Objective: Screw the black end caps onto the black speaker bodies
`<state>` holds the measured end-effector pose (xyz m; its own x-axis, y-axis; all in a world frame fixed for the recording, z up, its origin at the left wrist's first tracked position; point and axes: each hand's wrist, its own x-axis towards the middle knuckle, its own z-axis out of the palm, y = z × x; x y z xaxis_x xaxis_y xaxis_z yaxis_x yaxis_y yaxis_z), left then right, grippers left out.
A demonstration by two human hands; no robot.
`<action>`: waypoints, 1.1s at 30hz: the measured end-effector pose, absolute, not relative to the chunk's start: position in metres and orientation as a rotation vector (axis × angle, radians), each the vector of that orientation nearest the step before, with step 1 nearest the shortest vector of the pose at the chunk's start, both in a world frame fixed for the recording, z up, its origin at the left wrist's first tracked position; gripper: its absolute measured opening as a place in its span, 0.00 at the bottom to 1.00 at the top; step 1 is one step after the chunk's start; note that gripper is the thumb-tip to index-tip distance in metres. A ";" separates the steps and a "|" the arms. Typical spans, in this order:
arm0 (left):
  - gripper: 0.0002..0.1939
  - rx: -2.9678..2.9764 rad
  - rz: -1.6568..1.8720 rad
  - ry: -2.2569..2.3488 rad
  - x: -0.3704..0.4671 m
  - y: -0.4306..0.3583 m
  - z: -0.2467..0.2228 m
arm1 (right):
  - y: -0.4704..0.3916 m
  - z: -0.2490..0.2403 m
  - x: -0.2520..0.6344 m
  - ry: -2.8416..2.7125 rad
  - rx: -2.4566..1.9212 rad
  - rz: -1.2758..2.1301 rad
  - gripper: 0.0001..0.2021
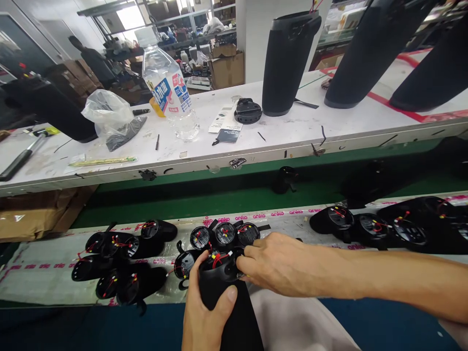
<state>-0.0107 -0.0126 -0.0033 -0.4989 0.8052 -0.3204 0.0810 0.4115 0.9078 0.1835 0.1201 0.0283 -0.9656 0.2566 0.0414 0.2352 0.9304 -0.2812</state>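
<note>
The left hand is clamped on a black speaker, its thumb pressed against the near side and its fingers wrapped along the left side, close to the open end. The speaker sits tilted between the two hands and runs down from the left fingers toward the person's lap. The right hand reaches in from the right, its fingers bent close together at the right of the speaker's rim; the tips are partly hidden, so whether they grip anything cannot be told. Red wires and a white plug poke out of the open end, between the fingers of both hands.

Just beyond the fingers is a row of three round black pieces. A group of black speakers with wires lies well to the left of the fingers, and more speakers lie to their right, past the forearm. All rest on a plastic-covered surface with pink lettering.

Farther beyond the fingers, a higher white surface carries a clear bottle, a plastic bag and an upright speaker
</note>
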 end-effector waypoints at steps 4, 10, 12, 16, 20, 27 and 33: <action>0.43 0.759 1.122 1.916 -0.008 -0.012 0.000 | 0.120 0.024 0.184 -3.023 -0.379 0.402 0.08; 0.43 0.780 1.052 2.019 0.000 -0.011 0.005 | 0.113 0.026 0.189 -3.111 -0.348 0.260 0.08; 0.42 0.787 1.030 2.054 0.002 -0.012 0.005 | 0.110 0.027 0.191 -3.101 -0.303 0.176 0.11; 0.43 0.790 1.007 2.105 0.004 -0.013 0.004 | 0.110 0.029 0.192 -3.107 -0.272 0.172 0.11; 0.43 0.807 1.021 2.089 0.003 -0.013 0.005 | 0.118 0.032 0.184 -3.144 -0.320 0.382 0.06; 0.42 0.750 1.112 1.953 -0.003 -0.014 -0.007 | 0.124 0.014 0.175 -3.042 -0.460 0.569 0.13; 0.48 0.579 1.310 1.806 -0.015 -0.015 -0.027 | 0.114 0.005 0.186 -2.751 -0.569 0.878 0.12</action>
<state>-0.0149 -0.0147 -0.0269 -0.5645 0.7505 -0.3436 -0.0936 0.3554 0.9300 0.1855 0.1136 0.0046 -0.9064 0.4166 0.0697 0.2992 0.7497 -0.5903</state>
